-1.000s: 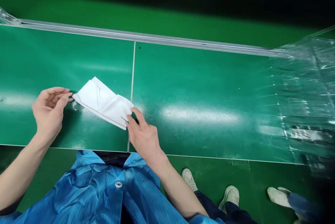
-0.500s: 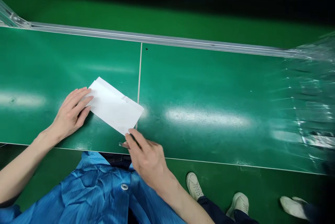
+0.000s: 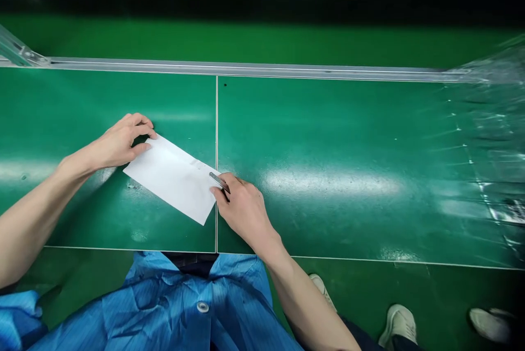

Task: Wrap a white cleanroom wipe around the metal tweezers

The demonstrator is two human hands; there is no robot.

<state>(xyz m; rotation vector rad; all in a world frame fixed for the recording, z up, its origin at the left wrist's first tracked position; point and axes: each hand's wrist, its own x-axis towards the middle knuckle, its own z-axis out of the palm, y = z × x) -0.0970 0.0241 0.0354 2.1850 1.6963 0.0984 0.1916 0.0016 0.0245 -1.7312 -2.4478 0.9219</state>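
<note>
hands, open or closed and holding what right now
Left hand: curled at one corner of the white sheet; whether gripping, cannot tell.
Right hand: closed around a slim metal tool.

Tabletop (image 3: 320, 127) glossy, green; being divided into left and right panels by a pale seam (image 3: 216, 121) running from far edge to near edge. Far edge being bordered by a metal rail (image 3: 266, 69). Streaks of light being reflected by both panels. White paper (image 3: 172, 176) being borne flat, mostly on the left panel, lying aslant, its right end reaching the seam. A dark speck (image 3: 225, 85) being shown on the right panel, near the seam's far end. Right end being overlapped in view by clear plastic (image 3: 492, 138); contact unclear.
</note>
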